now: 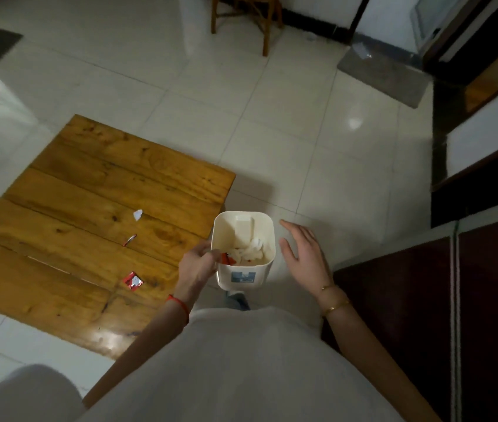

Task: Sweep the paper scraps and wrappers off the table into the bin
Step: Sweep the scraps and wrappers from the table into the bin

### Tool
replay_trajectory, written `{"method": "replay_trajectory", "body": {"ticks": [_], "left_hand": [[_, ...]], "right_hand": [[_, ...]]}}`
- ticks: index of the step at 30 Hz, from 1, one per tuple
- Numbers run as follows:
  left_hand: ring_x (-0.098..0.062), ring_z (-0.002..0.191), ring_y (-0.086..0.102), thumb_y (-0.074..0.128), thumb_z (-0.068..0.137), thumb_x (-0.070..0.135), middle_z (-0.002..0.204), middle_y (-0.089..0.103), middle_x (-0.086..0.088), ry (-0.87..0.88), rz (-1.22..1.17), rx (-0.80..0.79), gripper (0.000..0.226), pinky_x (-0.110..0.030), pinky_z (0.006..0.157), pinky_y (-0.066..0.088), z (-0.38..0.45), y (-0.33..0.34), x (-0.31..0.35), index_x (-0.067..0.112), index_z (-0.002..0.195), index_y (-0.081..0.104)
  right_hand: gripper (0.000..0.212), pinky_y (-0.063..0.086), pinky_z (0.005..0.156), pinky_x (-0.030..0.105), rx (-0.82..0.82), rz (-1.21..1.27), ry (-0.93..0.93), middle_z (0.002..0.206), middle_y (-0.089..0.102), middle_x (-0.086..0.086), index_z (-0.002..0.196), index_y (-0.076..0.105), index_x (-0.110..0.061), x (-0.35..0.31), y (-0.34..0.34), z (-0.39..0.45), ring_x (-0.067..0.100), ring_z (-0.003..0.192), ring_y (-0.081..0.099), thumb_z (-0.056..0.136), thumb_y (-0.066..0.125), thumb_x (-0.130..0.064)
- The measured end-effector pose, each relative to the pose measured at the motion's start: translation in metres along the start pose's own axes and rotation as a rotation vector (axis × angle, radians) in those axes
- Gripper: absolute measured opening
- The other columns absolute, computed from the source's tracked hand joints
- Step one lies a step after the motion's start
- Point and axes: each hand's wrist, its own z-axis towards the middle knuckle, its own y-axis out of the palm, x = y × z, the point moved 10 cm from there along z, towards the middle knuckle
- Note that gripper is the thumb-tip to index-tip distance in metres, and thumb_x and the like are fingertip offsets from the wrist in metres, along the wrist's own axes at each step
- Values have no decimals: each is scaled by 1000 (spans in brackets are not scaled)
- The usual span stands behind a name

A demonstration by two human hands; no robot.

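Note:
A white plastic bin [243, 277] stands on the floor at the wooden table's [89, 190] right edge, with white paper and red wrappers inside. My left hand [197, 264] is at the bin's left rim, fingers curled, pinching a red wrapper [225, 257] just inside the rim. My right hand [302, 254] hovers open to the right of the bin, not touching it. On the table lie a white paper scrap [137, 214], a small red-and-silver wrapper strip [130, 240] and a red wrapper [132, 281].
White tiled floor [318, 153] surrounds the low table. A wooden chair [264, 22] stands at the back, a grey mat [385, 74] at the back right, and dark red furniture [424, 300] at my right. My shoe [238, 300] is just under the bin.

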Motion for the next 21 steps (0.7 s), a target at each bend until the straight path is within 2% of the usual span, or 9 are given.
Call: {"method": "replay_trajectory", "body": {"ticks": [3,7,11,13,17,21], "left_hand": [[-34,105,65,61,66,23,116,69,-16,2,-44,40,57,-50,93,55,14,1,24,11,122,63],[-31,105,66,63,36,40,108,72,-13,-23,-122,123,83,-49,94,54,20,-6,39,14,115,68],[-30,108,64,64,37,41,110,72,-10,-85,-219,222,82,-48,98,52,21,-15,33,19,115,69],[-28,106,64,65,44,36,107,73,-7,-127,-283,309,71,-46,97,52,16,-18,23,22,113,70],[-27,103,65,66,64,19,99,72,-5,-200,-453,462,34,-42,96,53,4,-12,-3,28,97,69],[-29,106,64,68,74,11,105,72,-8,-237,-609,596,29,-46,97,52,-9,7,-30,25,100,72]], "right_hand": [[38,34,106,24,-31,16,-55,132,55,2,134,49,-18,-4,-6,51,14,125,45,97,48,-26],[39,33,105,22,-131,14,-150,134,53,0,136,47,-20,-18,1,105,12,127,44,98,45,-30],[40,38,105,27,-292,-3,-275,134,53,-1,138,46,-23,-37,25,144,13,126,43,99,43,-32],[40,38,103,27,-382,-7,-359,133,54,1,138,46,-22,-50,38,159,14,125,45,99,44,-31],[40,37,108,31,-576,-33,-561,137,52,2,138,47,-18,-77,71,175,15,130,42,99,45,-29],[41,32,106,25,-719,-97,-745,140,49,-2,138,46,-20,-93,104,178,13,132,38,99,44,-31]]}}
